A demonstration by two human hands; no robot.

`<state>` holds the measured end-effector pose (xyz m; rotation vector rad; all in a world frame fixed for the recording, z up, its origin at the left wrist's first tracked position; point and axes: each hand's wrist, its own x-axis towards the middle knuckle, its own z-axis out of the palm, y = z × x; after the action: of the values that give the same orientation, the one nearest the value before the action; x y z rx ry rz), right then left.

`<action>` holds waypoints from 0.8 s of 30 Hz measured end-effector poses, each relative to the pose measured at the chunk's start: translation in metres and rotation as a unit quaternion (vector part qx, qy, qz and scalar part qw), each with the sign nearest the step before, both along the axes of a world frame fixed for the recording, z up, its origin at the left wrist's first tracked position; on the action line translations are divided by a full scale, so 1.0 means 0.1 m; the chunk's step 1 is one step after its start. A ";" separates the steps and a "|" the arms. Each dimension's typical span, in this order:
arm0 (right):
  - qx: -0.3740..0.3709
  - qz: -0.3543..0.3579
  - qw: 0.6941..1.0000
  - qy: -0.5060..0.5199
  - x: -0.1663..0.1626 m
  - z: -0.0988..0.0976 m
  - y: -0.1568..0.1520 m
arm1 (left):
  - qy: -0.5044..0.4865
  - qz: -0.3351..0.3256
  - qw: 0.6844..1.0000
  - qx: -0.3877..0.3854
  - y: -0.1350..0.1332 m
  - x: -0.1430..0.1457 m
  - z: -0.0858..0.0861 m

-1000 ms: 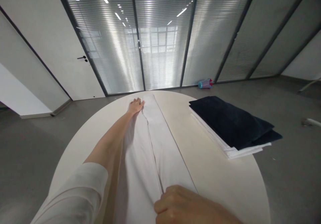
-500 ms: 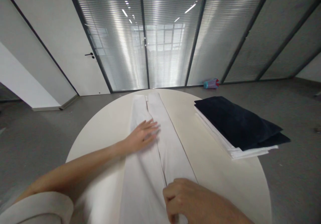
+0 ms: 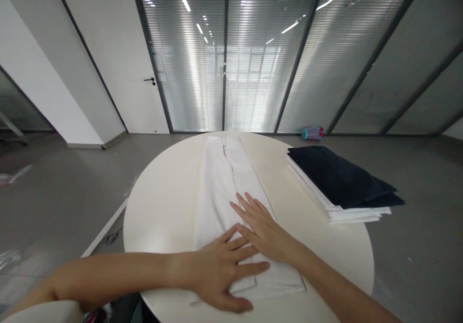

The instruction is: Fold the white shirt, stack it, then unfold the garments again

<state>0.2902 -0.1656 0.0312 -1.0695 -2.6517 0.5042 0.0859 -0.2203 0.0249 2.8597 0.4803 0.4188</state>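
Note:
A long white folded cloth garment (image 3: 217, 188) lies lengthwise on the round cream table (image 3: 159, 202). Two folded edges meet along its middle, and a small white tag shows at the far end. Its exact kind I cannot tell. My left hand (image 3: 227, 267) rests palm down over the near part of the cloth, fingers spread. Just beyond it, my right hand (image 3: 265, 231) also lies flat on the cloth with fingers apart. The fingertips of the two hands nearly meet or overlap. Part of the cloth's near end is hidden beneath my left hand.
On the table's right side sits a stack of folded white cloths (image 3: 336, 214) topped by dark navy cloth (image 3: 340, 175), overhanging the edge. A blue-and-pink cylindrical object (image 3: 313, 133) is on the floor by the glass partition. A white door (image 3: 133, 72) stands back left.
My left hand has come nearer along the cloth. My right hand has let go of the cloth's near part, moved forward and spread flat. The view has shifted left.

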 end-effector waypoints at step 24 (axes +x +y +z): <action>-0.027 -0.034 0.987 0.152 0.00 0.25 0.62 | -0.013 0.104 0.986 0.127 0.38 -0.42 0.01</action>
<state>0.2906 -0.1039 0.0567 -1.0050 -2.3407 0.6698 0.0441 -0.1820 0.0257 3.0529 0.7771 0.5909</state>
